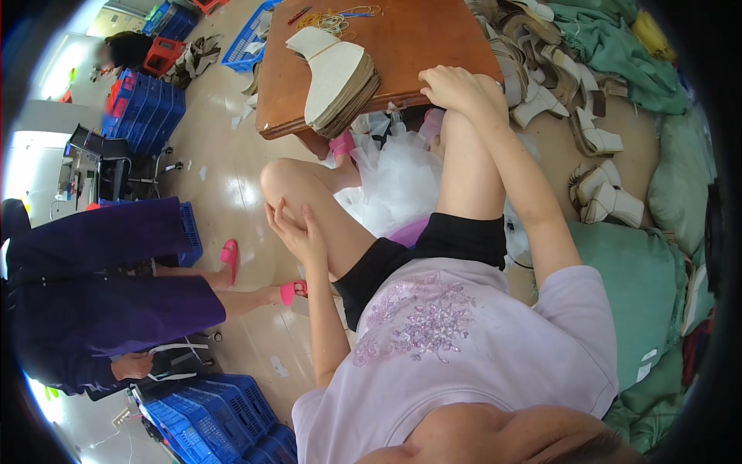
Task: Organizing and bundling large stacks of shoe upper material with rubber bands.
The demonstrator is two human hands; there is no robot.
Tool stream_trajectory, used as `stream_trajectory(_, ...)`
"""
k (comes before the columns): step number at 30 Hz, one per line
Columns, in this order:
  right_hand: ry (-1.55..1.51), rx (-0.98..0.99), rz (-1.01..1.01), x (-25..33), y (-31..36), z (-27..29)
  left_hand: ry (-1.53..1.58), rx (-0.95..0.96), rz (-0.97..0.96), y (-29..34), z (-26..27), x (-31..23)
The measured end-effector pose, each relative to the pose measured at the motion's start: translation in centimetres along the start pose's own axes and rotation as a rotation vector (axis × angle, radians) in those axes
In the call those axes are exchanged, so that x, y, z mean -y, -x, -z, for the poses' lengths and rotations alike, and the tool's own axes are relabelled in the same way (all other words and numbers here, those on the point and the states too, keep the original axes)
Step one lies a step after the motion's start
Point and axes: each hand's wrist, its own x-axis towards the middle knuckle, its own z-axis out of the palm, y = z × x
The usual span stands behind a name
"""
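Observation:
My left hand point(300, 234) lies on my left knee and thigh with its fingers spread and nothing in it. My right hand point(454, 88) rests over my right knee at the near edge of the brown table point(433, 39). Its fingers are loosely bent, and no object shows in them. Nearest to both hands is a thick stack of cream, curved cut pieces point(334, 81), which stands on the table's near left part and juts a little past the edge. Behind the stack lie a tangle of rubber bands point(325, 22) and a red pen point(300, 14).
Bundles of cut pieces point(541, 85) cover the floor at right, beside green sacks point(618, 286). White netting point(398, 178) lies under the table. A person in a dark purple garment point(108, 286) stands at left, near blue crates point(212, 417). A blue basket point(246, 39) sits beyond the table's left side.

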Motion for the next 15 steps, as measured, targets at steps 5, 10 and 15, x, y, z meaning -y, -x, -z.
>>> stream_trajectory(5, -0.008, -0.068, 0.022, -0.3, 0.4, 0.3, 0.020, 0.014, -0.010, -1.0, -2.2, 2.6)
stream_trajectory(10, -0.161, 0.014, 0.022, -1.9, 0.2, 1.5, 0.049, 0.033, -0.013, -0.7, -2.0, 2.1)
stream_trajectory(15, -0.955, 0.059, -0.432, -6.1, -6.7, 3.3, 0.046, 0.028, 0.025, -0.9, -1.6, 1.1)
